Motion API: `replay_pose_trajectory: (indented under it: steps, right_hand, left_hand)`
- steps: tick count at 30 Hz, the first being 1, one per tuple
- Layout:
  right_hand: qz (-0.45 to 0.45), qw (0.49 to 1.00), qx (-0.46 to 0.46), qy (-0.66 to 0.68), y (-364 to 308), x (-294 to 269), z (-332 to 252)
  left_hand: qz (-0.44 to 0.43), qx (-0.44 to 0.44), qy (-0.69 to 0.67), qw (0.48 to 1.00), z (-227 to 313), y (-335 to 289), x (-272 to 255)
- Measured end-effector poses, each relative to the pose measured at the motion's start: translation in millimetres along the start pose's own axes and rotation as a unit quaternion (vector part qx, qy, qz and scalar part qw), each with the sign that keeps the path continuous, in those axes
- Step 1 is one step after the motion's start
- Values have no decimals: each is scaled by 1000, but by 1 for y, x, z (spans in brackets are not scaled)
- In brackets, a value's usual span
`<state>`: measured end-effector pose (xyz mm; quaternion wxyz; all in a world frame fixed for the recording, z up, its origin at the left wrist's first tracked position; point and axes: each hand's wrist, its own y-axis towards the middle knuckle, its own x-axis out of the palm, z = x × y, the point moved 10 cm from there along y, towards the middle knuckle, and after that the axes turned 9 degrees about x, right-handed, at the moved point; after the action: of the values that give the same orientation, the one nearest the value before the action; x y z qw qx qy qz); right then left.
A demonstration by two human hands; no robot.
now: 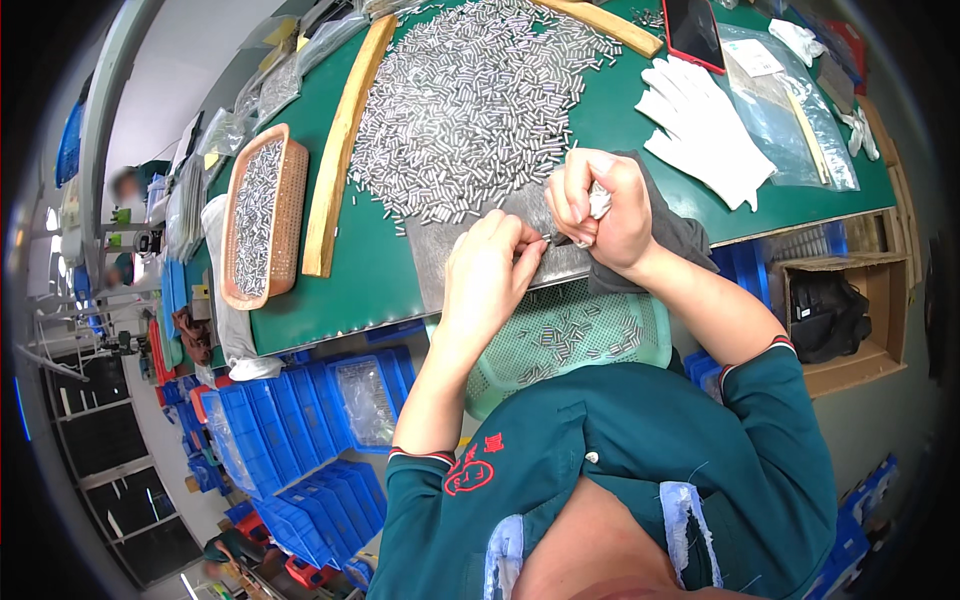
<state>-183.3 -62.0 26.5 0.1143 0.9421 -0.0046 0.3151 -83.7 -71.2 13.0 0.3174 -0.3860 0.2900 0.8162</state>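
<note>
- Head view: the left hand (488, 270) is over the near part of a grey mat (436, 262), its thumb and forefinger brought together, pinching what looks like a small metal piece (546, 239); the fingers hide most of it.
- Head view: the right hand (612, 212) is just beside the left one, fingers curled into a fist around a white wrapped thing (599, 201); its full shape is hidden in the grip.
- Head view: the large heap of short metal pins (470, 110) lies just beyond both hands, on the green table (310, 308) and reaching onto the mat.
- Head view: one wooden strip (350, 140) runs along the left of the heap, and another wooden strip (605, 25) lies at its far right.
- Head view: left of the first strip, a pinkish basket (289, 215) holds more pins.
- Head view: below the table edge, under the hands, a pale green basket (655, 335) has some pins scattered in it.
- Head view: a dark cloth (665, 215) lies beneath and beside the right wrist.
- Head view: farther right on the table are a white glove (700, 130), a red-edged phone (693, 35) and a clear plastic bag (790, 130).
</note>
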Motion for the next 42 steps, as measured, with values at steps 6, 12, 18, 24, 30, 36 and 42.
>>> replay_pose_trajectory:
  steps: [6,12,18,24,30,36,42]
  right_hand:
    - [3,1000,-5,-2,0,0,1]
    - [-73,981,-90,-158,-8,27,-6]
    - [1,998,1,57,1,-8,3]
    - [14,1000,-23,7,1,-3,-2]
    - [-44,991,-50,-113,-5,14,-6]
    - [3,999,-12,34,7,-9,2]
    - [101,972,27,208,9,-39,-5]
  left_hand:
    - [9,-2,-5,1000,-1,-1,0]
    - [6,23,35,999,5,-1,-2]
    - [24,44,6,999,6,-1,-5]
    - [14,39,10,999,4,0,-2]
    - [0,42,23,999,9,3,-5]
    - [23,78,56,995,20,-3,-8]
    - [-34,90,34,995,54,-59,-6]
